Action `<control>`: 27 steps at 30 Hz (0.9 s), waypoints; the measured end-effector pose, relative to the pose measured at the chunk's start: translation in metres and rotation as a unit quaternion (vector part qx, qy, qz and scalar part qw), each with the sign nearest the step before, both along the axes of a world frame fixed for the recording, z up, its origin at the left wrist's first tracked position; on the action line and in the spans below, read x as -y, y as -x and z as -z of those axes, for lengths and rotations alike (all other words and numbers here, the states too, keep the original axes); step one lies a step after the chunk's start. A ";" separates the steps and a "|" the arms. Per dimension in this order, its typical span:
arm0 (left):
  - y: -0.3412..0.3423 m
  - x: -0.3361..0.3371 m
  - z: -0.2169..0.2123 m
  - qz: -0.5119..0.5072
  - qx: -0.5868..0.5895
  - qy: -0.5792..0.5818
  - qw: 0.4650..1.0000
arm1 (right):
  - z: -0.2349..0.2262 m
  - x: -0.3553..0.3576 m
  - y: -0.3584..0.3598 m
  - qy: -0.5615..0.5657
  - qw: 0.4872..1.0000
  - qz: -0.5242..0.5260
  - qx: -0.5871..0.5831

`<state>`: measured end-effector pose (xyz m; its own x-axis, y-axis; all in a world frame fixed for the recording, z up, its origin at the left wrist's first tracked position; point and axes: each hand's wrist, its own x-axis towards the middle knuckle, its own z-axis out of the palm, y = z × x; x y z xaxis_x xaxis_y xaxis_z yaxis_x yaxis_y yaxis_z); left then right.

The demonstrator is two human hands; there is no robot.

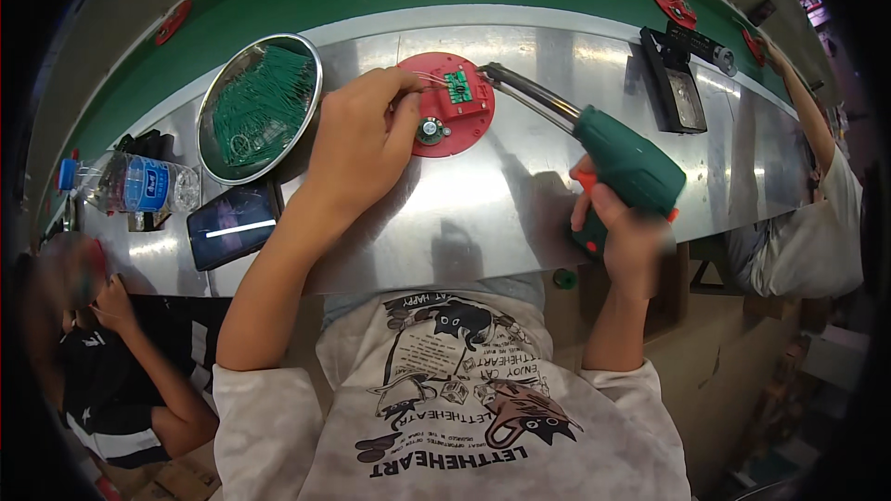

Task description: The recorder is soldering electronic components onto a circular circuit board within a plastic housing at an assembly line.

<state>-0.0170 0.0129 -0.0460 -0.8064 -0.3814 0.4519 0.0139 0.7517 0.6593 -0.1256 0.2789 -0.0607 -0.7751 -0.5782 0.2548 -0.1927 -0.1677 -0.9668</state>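
Two hands converge: left grip [357,144] pinches wire at the red disc [447,104]; right grip [620,223] clasps the soldering gun [594,144], tip slanting left onto it.

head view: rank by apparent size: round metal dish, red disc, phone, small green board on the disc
1. Round metal dish, largest.
2. Red disc and phone: look alike in area, and the left hand hides part of the disc, so no ranking.
3. Small green board, smallest.

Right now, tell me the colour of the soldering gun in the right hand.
The soldering gun is green with an orange trigger, seen in the head view.
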 end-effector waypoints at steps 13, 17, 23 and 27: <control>0.013 0.002 0.035 -0.018 -0.048 0.046 0.998 | 0.000 0.005 0.010 -0.082 0.994 -0.073 -0.007; 0.013 0.000 0.035 -0.026 -0.052 0.044 0.997 | -0.001 0.010 0.010 -0.082 0.994 -0.074 -0.009; 0.014 0.002 0.037 -0.026 -0.054 0.064 0.996 | -0.001 0.011 0.011 -0.097 0.993 -0.073 -0.012; 0.014 0.003 0.039 -0.026 -0.059 0.089 0.994 | -0.003 0.012 0.012 -0.108 0.991 -0.069 0.035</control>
<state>-0.0309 0.0094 -0.0855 -0.7249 -0.3262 0.6067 0.0414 0.8585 0.5111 -0.1375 0.2668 -0.0577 -0.6965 -0.7148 0.0618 -0.1127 0.0239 -0.9933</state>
